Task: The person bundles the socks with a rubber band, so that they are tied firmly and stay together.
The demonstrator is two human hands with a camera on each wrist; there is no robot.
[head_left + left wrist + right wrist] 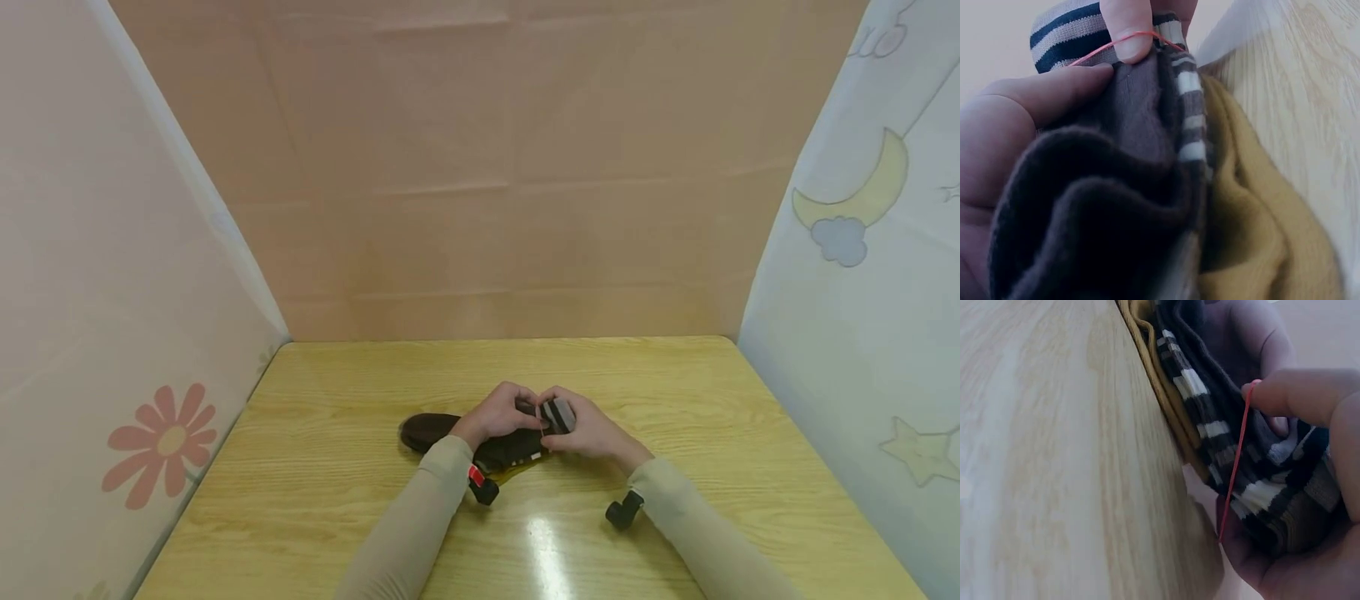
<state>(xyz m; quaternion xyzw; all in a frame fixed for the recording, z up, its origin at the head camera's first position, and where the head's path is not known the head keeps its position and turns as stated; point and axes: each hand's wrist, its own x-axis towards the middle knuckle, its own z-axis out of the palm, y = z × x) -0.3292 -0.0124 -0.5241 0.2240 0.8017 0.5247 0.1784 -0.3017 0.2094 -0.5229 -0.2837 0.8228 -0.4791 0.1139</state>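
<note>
A stack of socks lies on the table, with a dark brown sock (429, 431) on top and a mustard sock (1266, 206) underneath. Its striped cuffs (558, 415) point right. My left hand (497, 415) grips the stack just short of the cuffs, thumb on the brown knit. Around the cuff end curls my right hand (596, 431), its thumb and fingers holding a thin red rubber band (1239, 450) stretched across the socks. In the left wrist view the band (1102, 49) passes over the right thumb. The band's far side is hidden.
The wood-grain table (337, 517) extends around the socks. A brown paper-like backdrop (480, 208) stands behind it, with pale printed panels at the left (90, 275) and right (862, 350). Both wrists carry small black cameras.
</note>
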